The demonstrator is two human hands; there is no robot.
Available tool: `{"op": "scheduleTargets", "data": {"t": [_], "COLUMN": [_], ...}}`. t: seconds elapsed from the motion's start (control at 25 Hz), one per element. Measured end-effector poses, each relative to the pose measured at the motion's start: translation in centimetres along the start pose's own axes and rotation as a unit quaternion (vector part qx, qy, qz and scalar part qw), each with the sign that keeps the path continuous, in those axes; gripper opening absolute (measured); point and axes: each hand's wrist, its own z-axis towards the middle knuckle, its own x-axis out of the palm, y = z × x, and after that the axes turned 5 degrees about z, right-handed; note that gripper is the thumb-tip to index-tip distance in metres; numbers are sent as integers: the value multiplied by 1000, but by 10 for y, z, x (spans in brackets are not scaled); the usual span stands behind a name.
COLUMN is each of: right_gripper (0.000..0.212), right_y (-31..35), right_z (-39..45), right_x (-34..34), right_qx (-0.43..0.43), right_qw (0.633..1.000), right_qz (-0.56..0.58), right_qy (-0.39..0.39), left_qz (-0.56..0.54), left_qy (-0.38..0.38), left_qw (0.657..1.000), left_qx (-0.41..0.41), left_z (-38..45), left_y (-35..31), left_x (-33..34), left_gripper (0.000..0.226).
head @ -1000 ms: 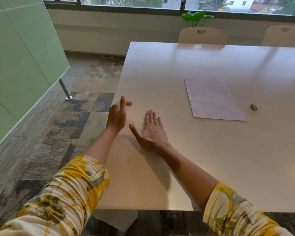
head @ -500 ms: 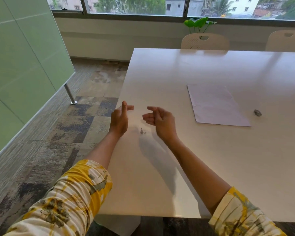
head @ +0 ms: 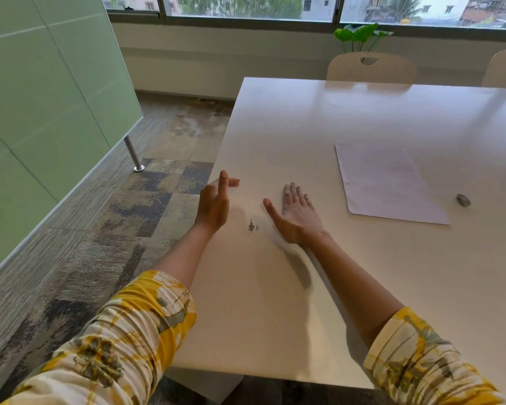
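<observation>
Beside the specks (head: pixel 253 225) — right hand (head: pixel 297 213) flat.

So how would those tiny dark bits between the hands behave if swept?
The dark bits look tiny and loose, so probably very light and apt to scatter. The table looks glossy, so they likely slide easily toward the left hand.

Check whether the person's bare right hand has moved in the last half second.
Yes. The right hand has dropped from a raised, curled pose to lie flat on the white table, slightly nearer the white paper sheet.
</observation>
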Motion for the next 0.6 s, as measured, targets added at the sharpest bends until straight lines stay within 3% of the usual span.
{"op": "scheduleTargets", "data": {"t": [0.16, 0.28, 0.32, 0.4, 0.48, 0.52, 0.6], "right_gripper": [93, 70, 57, 34, 38, 40, 31], "right_y": [33, 43, 42, 32, 18, 12, -2], "right_z": [-6, -4, -4, -2, 1, 5, 17], "right_x": [18, 8, 0, -13, -23, -26, -26], "right_qx": [-90, -77, -61, -35, -13, -1, 9], "right_qw": [991, 962, 944, 905, 910, 926, 959], "right_qz": [62, 241, 319, 406, 333, 264, 154], "right_qy": [78, 106, 54, -121, -247, -269, -238], "left_qz": [0, -10, -13, -9, -7, -7, -5], "left_qy": [7, 7, 6, 2, -8, -12, -20], "left_qw": [1000, 1000, 1000, 1000, 1000, 1000, 1000], "left_qx": [3, 0, -5, -6, -3, -4, -6], "left_z": [0, 0, 0, 0, 1, 2, 3], "left_y": [1, 0, 0, 1, 3, 3, 3], "left_x": [0, -1, -1, 0, 1, 1, 2], "left_gripper": [69, 72, 71, 69, 71, 72, 73]}}
